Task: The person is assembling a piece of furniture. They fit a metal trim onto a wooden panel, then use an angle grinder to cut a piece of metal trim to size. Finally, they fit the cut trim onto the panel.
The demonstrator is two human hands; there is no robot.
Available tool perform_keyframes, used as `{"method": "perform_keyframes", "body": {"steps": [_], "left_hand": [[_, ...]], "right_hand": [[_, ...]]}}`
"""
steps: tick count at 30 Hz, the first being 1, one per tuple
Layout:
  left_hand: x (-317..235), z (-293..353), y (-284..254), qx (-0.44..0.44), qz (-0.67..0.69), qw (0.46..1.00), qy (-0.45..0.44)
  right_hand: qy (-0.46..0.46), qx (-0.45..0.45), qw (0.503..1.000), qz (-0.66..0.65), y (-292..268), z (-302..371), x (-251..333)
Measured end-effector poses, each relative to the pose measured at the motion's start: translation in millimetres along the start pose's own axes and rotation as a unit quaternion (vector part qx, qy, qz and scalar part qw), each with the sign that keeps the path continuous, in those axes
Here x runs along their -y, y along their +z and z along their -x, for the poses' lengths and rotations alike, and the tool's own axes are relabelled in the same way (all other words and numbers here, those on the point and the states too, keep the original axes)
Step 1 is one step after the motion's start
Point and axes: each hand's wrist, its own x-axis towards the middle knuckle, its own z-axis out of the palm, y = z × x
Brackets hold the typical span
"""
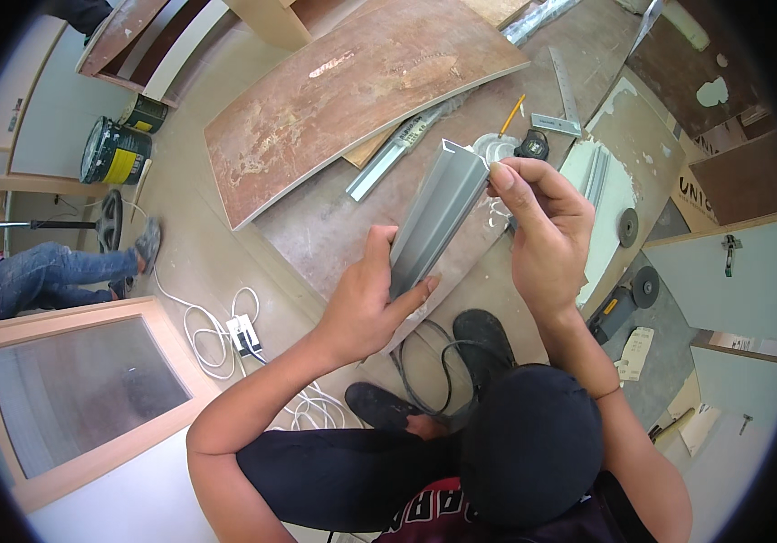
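Observation:
A long grey metal profile with a channel shape is held up in front of me, its far end tilted away. My left hand wraps round its near part, thumb on one side and fingers on the other. At the far end, my right hand pinches the corner between thumb and fingertips. A thin whitish strip or shaving shows at that corner; whether the fingers hold it too is too small to tell. Beyond the far end lie a roll of clear tape and a black tape measure.
A worn brown board lies across the far side, beside a wrapped profile. A pencil, try square and angle grinder lie to the right. White cables and a glazed wooden frame are left, near another person's legs.

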Motion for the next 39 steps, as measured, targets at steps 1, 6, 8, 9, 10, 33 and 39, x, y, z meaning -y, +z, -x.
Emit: {"method": "perform_keyframes", "body": {"steps": [1,6,8,9,10,33,39], "left_hand": [[1,-1,0,0.007,0.010,1.000,0.007],[-5,-4,6,0.036,0.084,0.995,-0.032],[11,-5,9,0.013,0.027,0.999,-0.020],[14,-3,8,0.006,0.010,1.000,-0.022],[16,-2,7,0.000,-0.006,1.000,-0.022],[2,-5,-10,-0.054,0.293,0.951,-0.077],[7,-13,-3,-0.147,0.311,0.938,-0.049]], "right_hand": [[0.017,0.010,0.999,-0.039,-4,-3,-5],[0.087,0.035,0.988,-0.120,-11,-4,-15],[0.055,0.023,0.997,0.039,-12,-2,-5],[-0.036,0.018,0.994,0.104,-10,-1,-6],[-0.058,0.024,0.989,0.132,-11,-2,-7],[0.146,0.268,0.931,0.201,-49,7,-83],[0.303,0.470,0.828,-0.047,-16,31,-106]]}}
